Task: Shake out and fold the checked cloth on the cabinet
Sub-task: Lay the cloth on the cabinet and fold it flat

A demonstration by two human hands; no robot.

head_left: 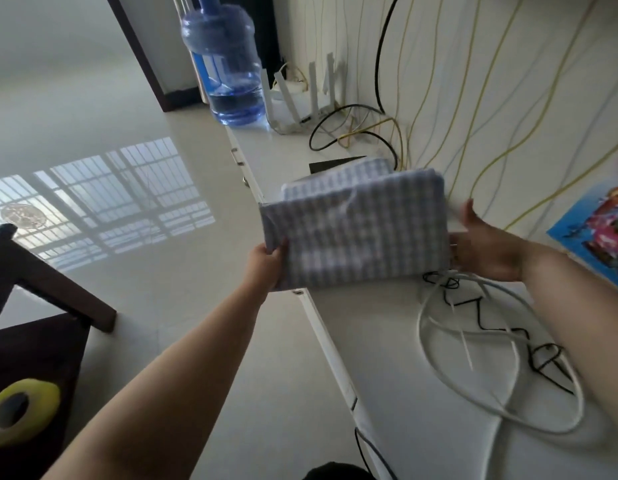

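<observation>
- Left hand (pixel 266 261) fingers grip one checked cloth (pixel 356 230), folded, at its left edge.
- Right hand (pixel 487 251) fingers spread, supporting the right edge.
- Cloth sits above the cabinet surface (pixel 422 393); one water jug (pixel 228 64) behind.

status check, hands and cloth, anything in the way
Left hand grips checked cloth at its left edge. Right hand flat against right edge, fingers straight. Cloth folded, held over cabinet. White cable coiled right beneath.

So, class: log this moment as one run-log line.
checked cloth: folded, held | left hand: grips edge | right hand: open, supports side | cabinet: below
</observation>
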